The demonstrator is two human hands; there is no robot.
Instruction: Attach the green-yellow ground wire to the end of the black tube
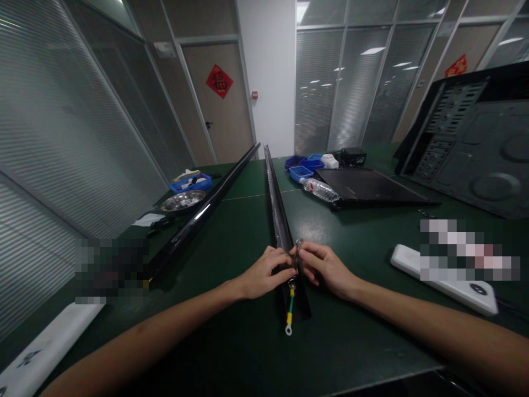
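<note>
A long dark metal channel (278, 212) runs away from me down the middle of the green table. My left hand (266, 273) is closed at its near end, thumb and fingers pinching a small metallic part (297, 253). On the right side of the same part, my right hand (324, 267) pinches with thumb and index finger. Between and below the hands, a short green wire (291, 303) with yellow sleeves and a ring terminal lies over the channel's near end. The fingers partly hide the small part, and its exact shape is unclear.
Another long black bar (206, 207) lies to the left, beside a metal dish (184, 200) and a blue tray (191, 183). Farther right are blue bins (301, 174), a plastic bottle (320, 189), a black panel (372, 186), a large metal case (475, 143) and a white device (444, 280).
</note>
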